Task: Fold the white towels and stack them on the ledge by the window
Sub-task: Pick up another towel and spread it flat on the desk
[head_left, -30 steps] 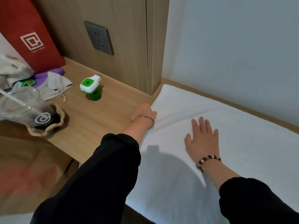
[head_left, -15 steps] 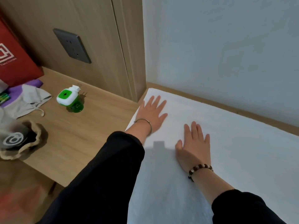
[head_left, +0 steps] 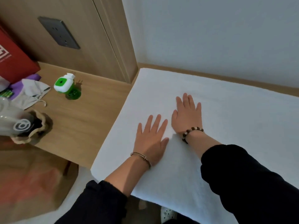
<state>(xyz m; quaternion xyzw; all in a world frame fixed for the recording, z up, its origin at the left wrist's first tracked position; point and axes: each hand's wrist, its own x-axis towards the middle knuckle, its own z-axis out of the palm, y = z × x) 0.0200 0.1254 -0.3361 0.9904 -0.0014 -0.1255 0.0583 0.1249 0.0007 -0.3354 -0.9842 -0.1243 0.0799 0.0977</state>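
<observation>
A white towel (head_left: 234, 120) lies spread flat over the wooden ledge (head_left: 210, 75) along the pale wall. My left hand (head_left: 151, 138) rests palm down on the towel near its left edge, fingers straight and spread. Just to its right, my right hand (head_left: 187, 115) also lies flat on the cloth, fingers straight. Both wrists wear bracelets and both arms are in black sleeves. Neither hand grips the fabric.
Left of the towel is a wooden side surface (head_left: 84, 120) with a green and white plug-in device (head_left: 64, 84), a grey pouch (head_left: 32, 92), a plastic cup in a bag (head_left: 21, 126) and a red box (head_left: 13, 60). A wall socket (head_left: 59, 34) sits above.
My left hand left the towel's far left corner, flattened out and slid down toward me to lie beside the right hand. The right hand stayed flat on the towel.
</observation>
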